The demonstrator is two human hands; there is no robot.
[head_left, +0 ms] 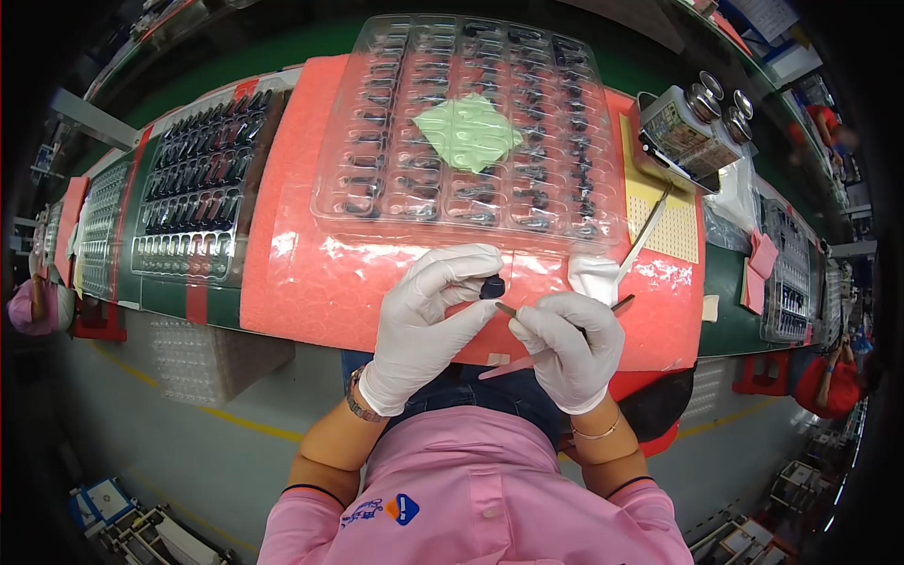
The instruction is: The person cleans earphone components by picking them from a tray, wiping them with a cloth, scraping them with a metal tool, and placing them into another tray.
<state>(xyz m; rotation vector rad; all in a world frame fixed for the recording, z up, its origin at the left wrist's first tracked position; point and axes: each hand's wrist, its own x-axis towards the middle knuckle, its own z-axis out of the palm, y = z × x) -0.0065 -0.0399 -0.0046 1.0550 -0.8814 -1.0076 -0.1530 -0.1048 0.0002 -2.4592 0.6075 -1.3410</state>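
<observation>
My left hand [424,325], in a white glove, pinches a small dark blue, cap-like part [492,286] between thumb and fingers. My right hand [573,347], gloved too, is closed around a thin, dark, stick-like tool [506,309]. Its tip points at my left thumb, just below the part; whether they touch I cannot tell. The tool's other end sticks out on the right of the hand. Beyond both hands lies a clear plastic tray [325,202] with rows of small dark parts, and a pale green cloth [468,133] rests on it.
A pink padded mat [282,273] covers the table. Right of the tray are a white cloth [593,276], a long thin strip [648,226], a yellow sheet [664,212] and a bin with metal-topped bottles [683,132]. Another filled tray [202,179] is at left. Other people sit at both sides.
</observation>
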